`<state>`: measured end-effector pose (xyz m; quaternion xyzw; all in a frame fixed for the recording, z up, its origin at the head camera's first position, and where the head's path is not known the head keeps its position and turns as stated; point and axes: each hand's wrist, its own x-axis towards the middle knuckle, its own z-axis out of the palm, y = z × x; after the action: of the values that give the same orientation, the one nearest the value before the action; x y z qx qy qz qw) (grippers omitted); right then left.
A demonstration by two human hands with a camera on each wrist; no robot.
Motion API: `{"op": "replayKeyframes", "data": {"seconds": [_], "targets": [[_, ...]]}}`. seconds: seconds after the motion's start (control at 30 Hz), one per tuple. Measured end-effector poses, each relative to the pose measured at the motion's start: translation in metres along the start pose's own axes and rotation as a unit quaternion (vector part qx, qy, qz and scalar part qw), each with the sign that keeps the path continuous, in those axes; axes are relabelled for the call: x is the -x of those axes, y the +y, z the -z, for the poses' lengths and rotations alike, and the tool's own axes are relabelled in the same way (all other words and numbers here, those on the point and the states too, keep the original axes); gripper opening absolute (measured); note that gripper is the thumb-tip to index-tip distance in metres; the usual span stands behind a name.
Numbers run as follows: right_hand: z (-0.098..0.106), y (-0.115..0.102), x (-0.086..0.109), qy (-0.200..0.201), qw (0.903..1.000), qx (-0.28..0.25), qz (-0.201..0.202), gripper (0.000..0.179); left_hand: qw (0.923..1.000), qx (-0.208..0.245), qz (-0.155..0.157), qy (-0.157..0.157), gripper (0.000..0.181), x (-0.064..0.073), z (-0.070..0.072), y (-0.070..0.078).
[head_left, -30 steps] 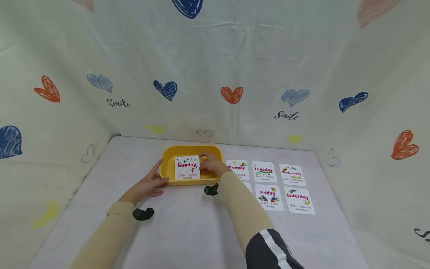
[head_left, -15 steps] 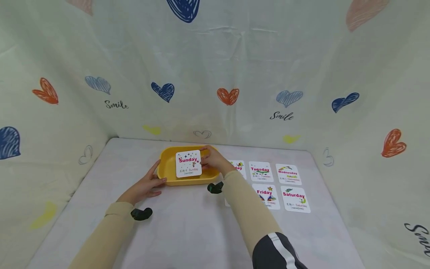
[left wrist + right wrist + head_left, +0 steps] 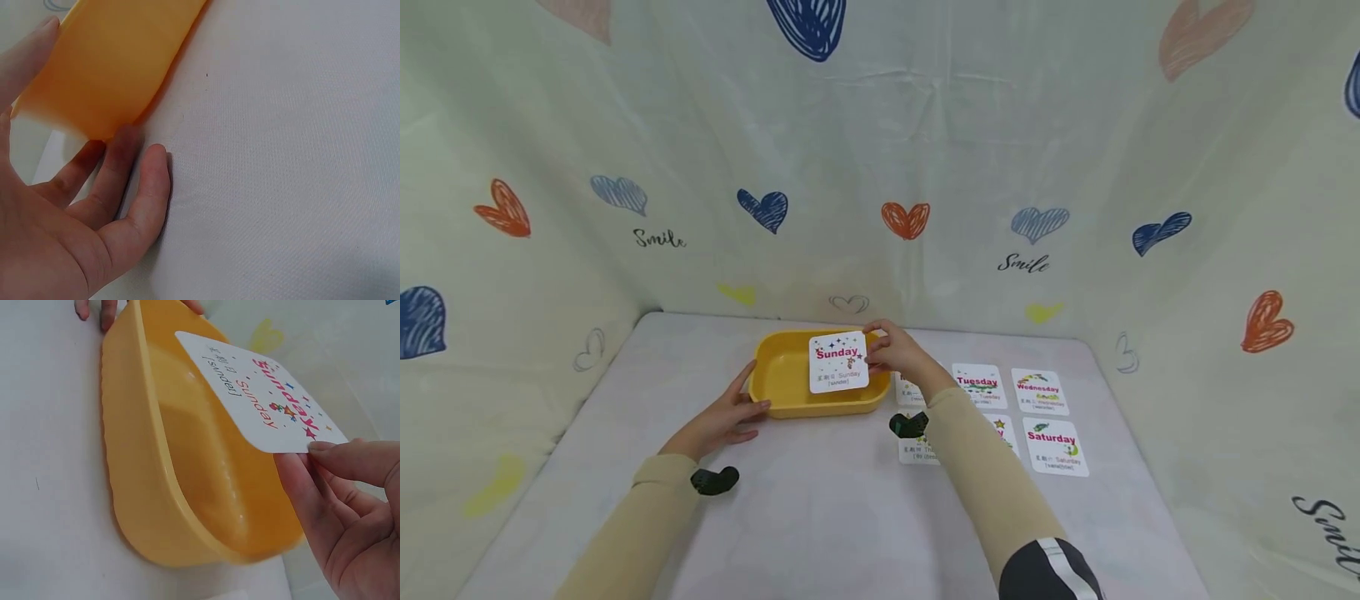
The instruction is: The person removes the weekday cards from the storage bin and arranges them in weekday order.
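A yellow plastic tray [image 3: 778, 375] stands on the table towards the back. At its left end my left hand [image 3: 718, 423] holds it, one finger along the side wall and others against the near corner; that grip also shows on the yellow wall [image 3: 119, 62] in the left wrist view. Tilted over the tray's right part is a white card [image 3: 838, 367] printed "Sunday" in red with stars. My right hand [image 3: 901, 354] pinches the card's right edge between thumb [image 3: 350, 456] and fingers. The inside of the tray looks plain yellow where the card leaves it visible.
Right of the tray lie two rows of day cards. Tuesday [image 3: 979, 385], Wednesday [image 3: 1040, 392] and Saturday [image 3: 1056, 447] show well; my right arm partly covers others, among them the Thursday card [image 3: 917, 450]. A heart-printed cloth [image 3: 850, 250] hangs behind the table [image 3: 820, 517].
My right hand has lifted the Sunday card and moved it to the right over the tray, uncovering more of the tray's inside. The left hand has stayed at the tray's left end.
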<state>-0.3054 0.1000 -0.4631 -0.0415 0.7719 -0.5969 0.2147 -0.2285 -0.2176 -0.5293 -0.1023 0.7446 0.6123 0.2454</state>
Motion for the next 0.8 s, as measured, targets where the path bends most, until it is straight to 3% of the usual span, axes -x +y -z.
{"op": "replayKeyframes", "data": {"seconds": [0.5, 0.8], "targets": [[0.029, 0.016, 0.041, 0.002, 0.9999, -0.011, 0.0, 0.049, 0.9995, 0.009, -0.01, -0.028, 0.1, 0.005, 0.004, 0.002], [0.038, 0.032, 0.08, 0.016, 0.9995, -0.024, 0.012, 0.049, 0.9996, 0.01, -0.007, -0.026, 0.103, 0.003, 0.005, 0.001]]}}
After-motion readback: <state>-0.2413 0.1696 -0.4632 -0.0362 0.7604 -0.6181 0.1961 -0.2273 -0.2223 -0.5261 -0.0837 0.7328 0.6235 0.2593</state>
